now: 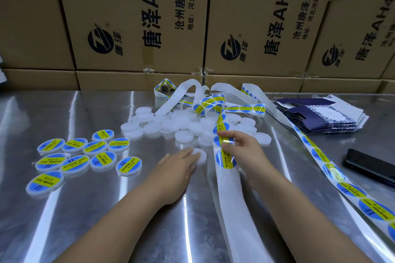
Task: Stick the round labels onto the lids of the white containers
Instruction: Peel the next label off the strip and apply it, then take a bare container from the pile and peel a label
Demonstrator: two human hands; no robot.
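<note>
Left hand [179, 163] touches one container [202, 155], right hand [244, 148] pinches strip [227, 161]; ten labelled containers [75, 163].

Container under hand: the left hand [179, 163] lies with flat fingers over a white container [202, 157], and only its right rim shows.
Right grip: the right hand [241, 149] pinches the label strip [229, 179]; its fingertips are smeared, so whether a label is lifted cannot be told.
Pile of containers [183, 128]: the rear ones are hidden under strip coils.
Strip ends: these run off the bottom and right edges.
Phone [372, 166]: cut by the right edge.
Cardboard boxes [136, 17]: the tops and print are cut off.
</note>
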